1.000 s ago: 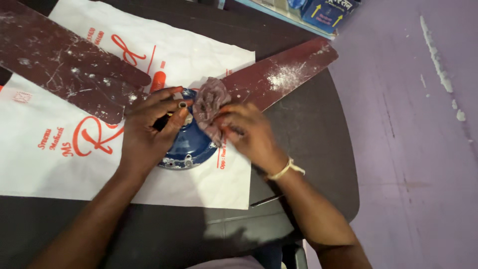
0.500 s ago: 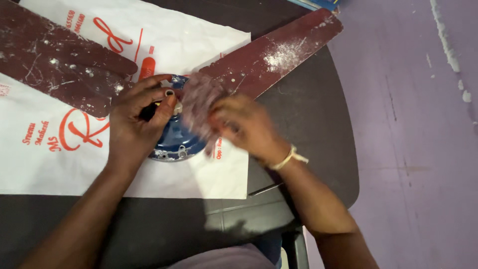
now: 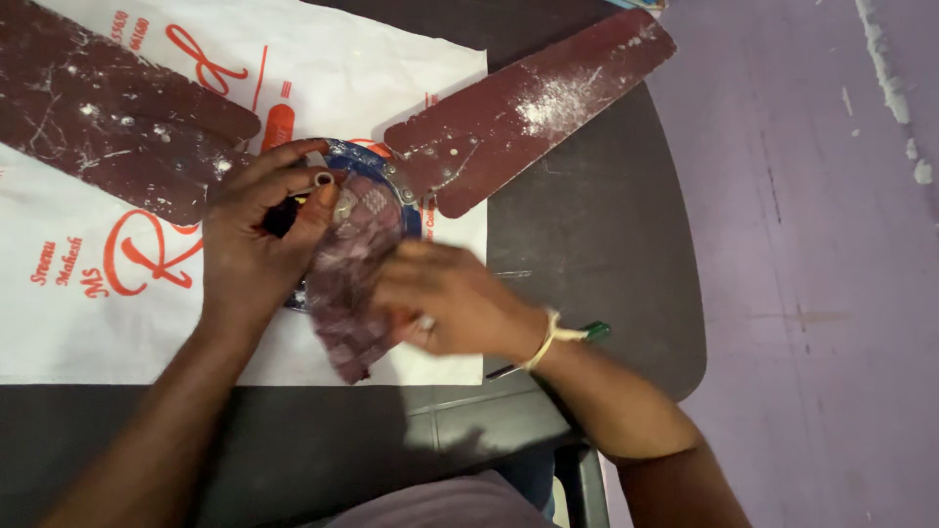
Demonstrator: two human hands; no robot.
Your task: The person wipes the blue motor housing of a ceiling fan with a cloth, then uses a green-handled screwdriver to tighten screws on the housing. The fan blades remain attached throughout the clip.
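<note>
A ceiling fan lies on a white printed sheet (image 3: 391,78). Its round blue hub (image 3: 386,176) sits between two dusty maroon blades, one stretching left (image 3: 108,117) and one up to the right (image 3: 528,103). My left hand (image 3: 259,230) rests on the hub's left side, its fingers bent around the small metal shaft at the centre. My right hand (image 3: 445,298), blurred by motion, presses a crumpled pinkish-brown cloth (image 3: 352,284) against the hub's near half. The cloth hangs over the hub's front edge.
The sheet covers a dark table (image 3: 597,254) with a rounded right edge. A green-tipped tool (image 3: 587,334) pokes out from under my right wrist. Purple floor (image 3: 812,274) lies to the right, and a dark chair edge (image 3: 577,479) shows below.
My right hand has dragged the cloth from the hub's upper right, near the blade root, down toward me. My left hand stays on the hub.
</note>
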